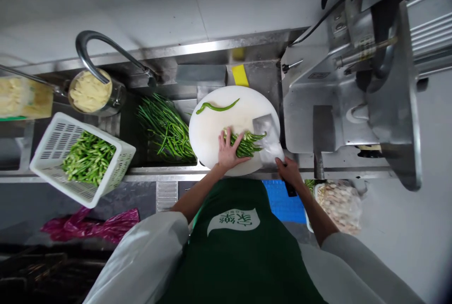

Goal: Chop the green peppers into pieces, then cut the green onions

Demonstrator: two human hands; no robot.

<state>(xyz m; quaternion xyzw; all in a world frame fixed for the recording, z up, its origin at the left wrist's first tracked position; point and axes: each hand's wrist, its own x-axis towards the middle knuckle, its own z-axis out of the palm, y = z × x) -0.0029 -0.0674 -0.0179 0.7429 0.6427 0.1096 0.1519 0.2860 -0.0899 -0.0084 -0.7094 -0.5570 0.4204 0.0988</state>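
Note:
On a round white cutting board (209,134) lies a bunch of long green chili peppers (251,140). My left hand (229,153) rests on the left end of this bunch, with its fingers spread out flat. Closed around the black handle of a cleaver (269,138), my right hand (287,171) is at the board's lower right edge. The broad blade lies at the right end of the peppers; whether it touches them I cannot tell. One curved green pepper (218,107) lies apart near the back of the board.
Left of the board, a sink holds more long green peppers (169,134) under a faucet (86,49). A white basket (125,151) of cut green pieces straddles the sink edge. A metal slicer (391,96) stands right, with a second cleaver (324,127) on it. A yellow cloth (240,75) lies behind.

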